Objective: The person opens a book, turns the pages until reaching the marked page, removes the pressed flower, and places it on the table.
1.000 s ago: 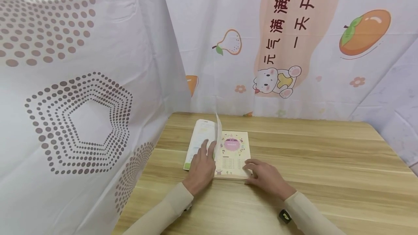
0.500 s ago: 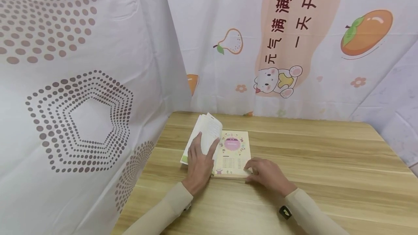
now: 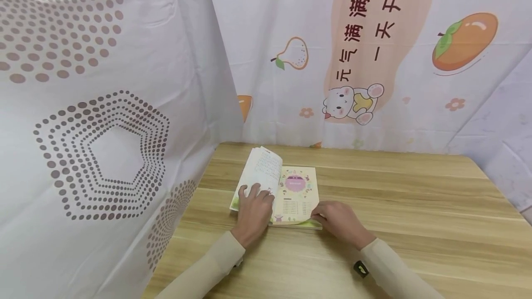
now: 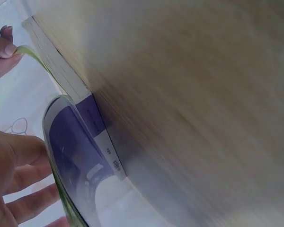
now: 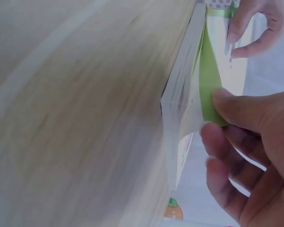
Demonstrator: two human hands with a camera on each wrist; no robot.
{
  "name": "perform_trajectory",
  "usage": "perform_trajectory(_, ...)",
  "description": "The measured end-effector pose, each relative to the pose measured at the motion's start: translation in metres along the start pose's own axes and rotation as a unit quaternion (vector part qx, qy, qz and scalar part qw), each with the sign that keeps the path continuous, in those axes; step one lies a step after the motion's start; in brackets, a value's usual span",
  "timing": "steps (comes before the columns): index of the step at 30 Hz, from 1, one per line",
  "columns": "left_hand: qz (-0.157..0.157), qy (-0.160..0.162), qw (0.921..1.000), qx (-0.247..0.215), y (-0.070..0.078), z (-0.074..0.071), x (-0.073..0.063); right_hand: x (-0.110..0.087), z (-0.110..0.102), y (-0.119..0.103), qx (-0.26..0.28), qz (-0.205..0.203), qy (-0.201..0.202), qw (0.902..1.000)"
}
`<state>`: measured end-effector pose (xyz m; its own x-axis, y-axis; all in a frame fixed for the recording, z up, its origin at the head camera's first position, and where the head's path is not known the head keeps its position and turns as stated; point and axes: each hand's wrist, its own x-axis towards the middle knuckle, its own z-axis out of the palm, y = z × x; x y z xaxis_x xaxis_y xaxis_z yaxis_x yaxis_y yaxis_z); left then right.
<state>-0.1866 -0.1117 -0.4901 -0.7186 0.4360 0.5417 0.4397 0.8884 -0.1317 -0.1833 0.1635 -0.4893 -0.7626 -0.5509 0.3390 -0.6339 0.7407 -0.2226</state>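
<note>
An open paperback book (image 3: 296,200) lies on the wooden table, its right side showing a cream page with a pink oval. My right hand (image 3: 338,222) pinches the lower right corner of a page (image 5: 209,82) between thumb and fingers. That corner is lifted, showing a green band on the paper. On the left-hand pages (image 3: 262,167) rests my left hand (image 3: 254,209), fingers spread and slightly bent near the bottom. From the left wrist, the purple and white cover (image 4: 75,137) bends up away from the table beside the left fingers.
The wooden table (image 3: 415,206) runs wide to the right of the book. A white curtain with brown dots (image 3: 124,151) hangs close on the left. Behind the table hangs a printed fabric backdrop (image 3: 287,119).
The left-hand leaf, standing upright a second ago, has turned over to the left. My left hand has drawn down to the lower pages. My right fingers have lifted a page corner.
</note>
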Motion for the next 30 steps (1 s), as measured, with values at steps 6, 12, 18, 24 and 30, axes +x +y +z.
perform_trajectory(6,0.016,-0.041,0.9979,-0.047,0.002,0.002,-0.001,-0.002,-0.001,-0.002,-0.008,0.001,-0.001,1.0000)
perform_trajectory(12,0.039,-0.070,0.9936,-0.080,0.006,0.003,-0.001,-0.002,-0.001,-0.002,-0.002,0.005,0.003,1.0000)
perform_trajectory(18,0.047,-0.096,0.9928,-0.053,0.010,0.008,-0.003,-0.002,-0.001,-0.001,0.002,0.004,0.014,0.9999)
perform_trajectory(24,0.051,-0.087,0.9941,-0.039,0.012,0.009,-0.003,-0.002,-0.001,0.001,0.019,0.005,0.030,0.9993)
perform_trajectory(30,0.056,-0.084,0.9942,-0.037,0.013,0.007,-0.002,-0.002,-0.001,-0.001,0.020,0.017,0.050,0.9984)
